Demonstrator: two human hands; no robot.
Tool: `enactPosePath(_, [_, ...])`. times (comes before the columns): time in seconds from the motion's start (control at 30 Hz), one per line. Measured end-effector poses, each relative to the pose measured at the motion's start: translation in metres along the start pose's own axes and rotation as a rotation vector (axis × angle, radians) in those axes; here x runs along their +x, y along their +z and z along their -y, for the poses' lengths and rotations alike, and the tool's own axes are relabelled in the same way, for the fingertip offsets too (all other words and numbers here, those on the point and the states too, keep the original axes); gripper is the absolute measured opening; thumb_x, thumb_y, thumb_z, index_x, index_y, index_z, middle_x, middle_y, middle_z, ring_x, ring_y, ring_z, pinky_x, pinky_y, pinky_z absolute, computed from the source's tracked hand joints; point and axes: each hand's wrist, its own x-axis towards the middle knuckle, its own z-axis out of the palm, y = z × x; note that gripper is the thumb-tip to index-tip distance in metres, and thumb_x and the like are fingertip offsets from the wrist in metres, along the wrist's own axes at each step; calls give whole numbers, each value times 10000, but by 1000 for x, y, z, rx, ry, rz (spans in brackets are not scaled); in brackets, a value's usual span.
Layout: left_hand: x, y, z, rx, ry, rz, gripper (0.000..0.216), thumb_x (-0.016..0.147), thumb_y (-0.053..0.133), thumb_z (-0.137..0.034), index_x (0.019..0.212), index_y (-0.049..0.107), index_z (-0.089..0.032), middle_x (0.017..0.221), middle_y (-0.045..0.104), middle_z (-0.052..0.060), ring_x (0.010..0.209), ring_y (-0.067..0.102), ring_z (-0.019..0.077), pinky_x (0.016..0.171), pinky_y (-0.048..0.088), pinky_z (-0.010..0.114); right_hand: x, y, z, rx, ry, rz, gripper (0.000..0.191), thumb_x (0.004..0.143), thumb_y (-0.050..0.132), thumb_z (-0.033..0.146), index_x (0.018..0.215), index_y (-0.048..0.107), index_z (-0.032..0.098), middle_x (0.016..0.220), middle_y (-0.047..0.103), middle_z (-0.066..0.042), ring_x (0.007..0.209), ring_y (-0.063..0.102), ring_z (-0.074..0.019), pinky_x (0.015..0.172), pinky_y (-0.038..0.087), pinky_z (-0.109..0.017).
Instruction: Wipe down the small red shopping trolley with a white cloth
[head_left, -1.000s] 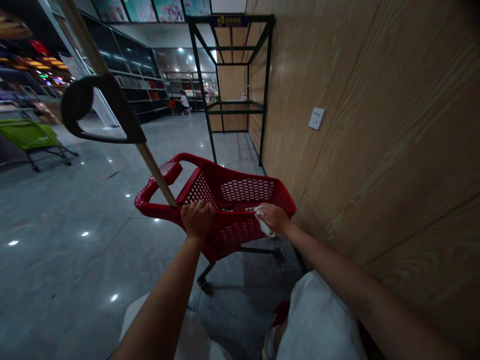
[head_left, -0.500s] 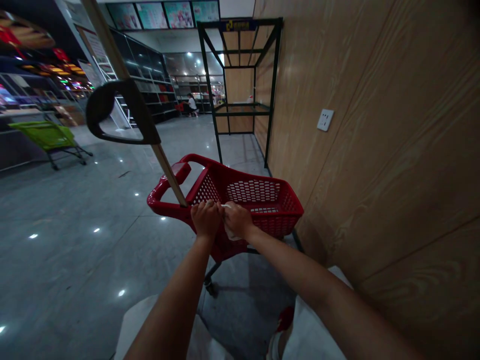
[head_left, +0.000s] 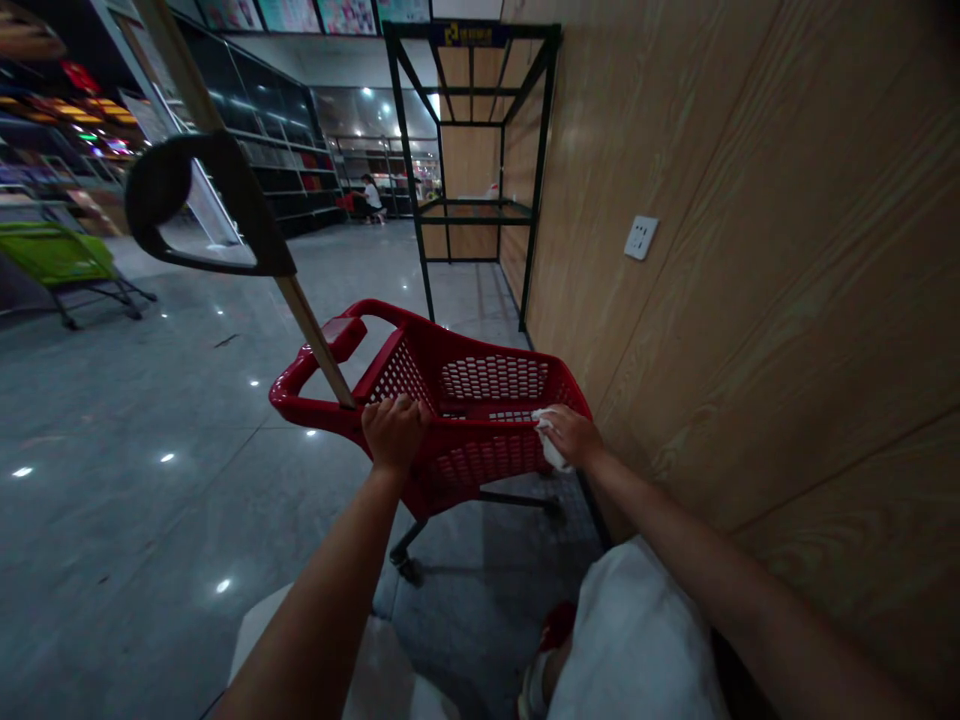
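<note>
A red plastic shopping cart (head_left: pixel 465 462) stands side-on before me, with a lattice-walled basket and a loop handle at its left end. My left hand (head_left: pixel 394 430) is closed over the near rim of the cart, close to the foot of a tan pole (head_left: pixel 319 335) that leans up to the left. A black bracket (head_left: pixel 259 220) is fixed around this pole. At the right end of the near rim, my right hand (head_left: pixel 574 435) holds a white cloth (head_left: pixel 551 445) against the rim. Part of the cloth hangs down outside the basket.
A wood-panelled wall (head_left: pixel 735 250) with a white socket (head_left: pixel 641 238) runs along the right. Behind the cart stands a dark metal rack (head_left: pixel 529 215). A green cart (head_left: pixel 52 255) is at the far left, and a person (head_left: pixel 371 195) crouches near the back shelves.
My right hand has slid the cloth rightward along the near rim, from beside my left hand to the far right end. The left hand keeps its hold; the view has shifted slightly.
</note>
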Motion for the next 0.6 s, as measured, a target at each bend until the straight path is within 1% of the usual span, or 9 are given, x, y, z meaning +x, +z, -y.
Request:
enactPosePath(0.07, [0,0,-2,-9,-10,-5,368,909,382,-305,566,481,-214,677,570,19,745,466,186,808,261,384,-5,-3,-6,-4,25,-4,290,952,417,292,1129,625,195,1176,620,-79,1103,549,-192,978,424,-339])
enactPosePath(0.1, [0,0,-4,-10,-15,-8,371,907,383,-305,559,478,-215,669,563,20,743,465,187,806,262,386,-5,-2,-3,-7,29,-9,290,947,421,283,1144,618,201,1188,613,-77,1108,545,-191,981,422,-343])
enactPosePath(0.17, [1,-1,-7,-9,-25,-8,374,903,386,-299,549,479,-217,663,559,25,739,468,192,805,266,393,1,5,14,-9,20,-33,296,940,437,279,1176,602,213,1220,595,-77,1132,529,-200,998,408,-356])
enactPosePath(0.23, [2,-3,-9,-7,-41,4,370,898,388,-293,551,491,-219,669,569,33,742,479,199,806,270,399,15,15,45,-5,5,-65,301,935,460,288,1197,592,219,1248,580,-79,1154,511,-218,1008,397,-369])
enactPosePath(0.33, [3,-7,-13,-30,-79,33,361,894,394,-294,564,521,-223,678,577,44,762,502,207,806,276,402,44,31,106,31,-3,-91,302,940,462,298,1202,587,218,1244,577,-86,1134,519,-225,987,405,-354])
enactPosePath(0.4, [2,-9,-13,-39,-86,42,359,895,396,-300,574,540,-225,688,583,50,780,513,210,807,280,400,64,37,145,70,-20,-59,304,953,429,290,1209,579,222,1224,582,-81,1083,544,-209,950,420,-321])
enactPosePath(0.47, [0,-10,-13,-15,-69,42,359,896,395,-303,583,553,-226,709,599,54,783,514,209,810,282,400,78,39,172,83,-10,0,293,965,384,258,1154,603,212,1163,607,-80,1017,569,-195,904,429,-298])
enactPosePath(0.53, [-2,-10,-10,9,-47,40,349,890,406,-300,584,557,-226,720,613,50,765,507,204,812,282,400,85,35,182,82,-14,65,288,970,375,273,1102,622,207,1099,633,-71,973,583,-184,869,424,-283])
enactPosePath(0.6, [-4,-8,-6,12,-29,33,332,881,421,-293,585,557,-226,722,620,41,751,503,195,812,280,396,85,26,172,70,-20,117,313,976,380,371,1059,640,216,1053,657,-53,957,594,-180,841,412,-272])
